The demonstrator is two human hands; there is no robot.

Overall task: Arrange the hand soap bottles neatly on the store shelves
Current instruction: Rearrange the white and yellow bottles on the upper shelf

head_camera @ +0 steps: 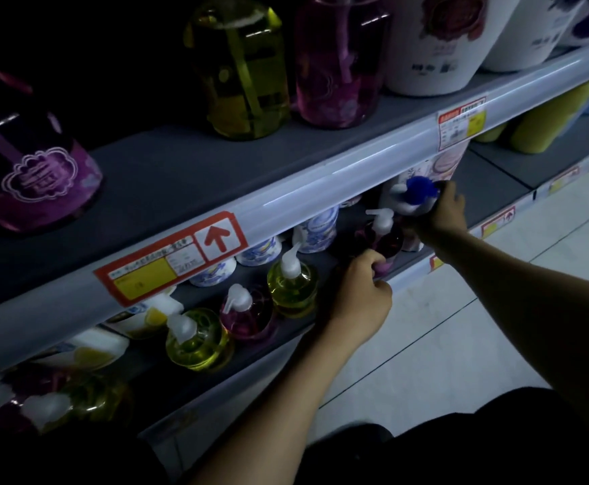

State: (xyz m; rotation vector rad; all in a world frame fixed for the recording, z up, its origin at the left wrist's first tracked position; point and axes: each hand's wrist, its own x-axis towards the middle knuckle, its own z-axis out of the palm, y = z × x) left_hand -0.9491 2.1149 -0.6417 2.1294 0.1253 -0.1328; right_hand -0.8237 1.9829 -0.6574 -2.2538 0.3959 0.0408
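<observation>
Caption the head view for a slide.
Left hand grips a pink soap bottle while right hand holds a blue-capped bottle on the lower shelf.

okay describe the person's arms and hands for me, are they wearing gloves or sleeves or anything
Both the left hand and the right hand are bare, with no gloves. No ring, watch or bracelet shows in the dim light. Both forearms are uncovered as far as the frame edge, with no sleeves in view.

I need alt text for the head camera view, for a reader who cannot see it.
A person's left hand grips a pink pump soap bottle at the front of a dim lower store shelf, while the right hand grips a white bottle with a blue pump cap further along. Yellow and pink pump bottles stand in a row to the left.
</observation>
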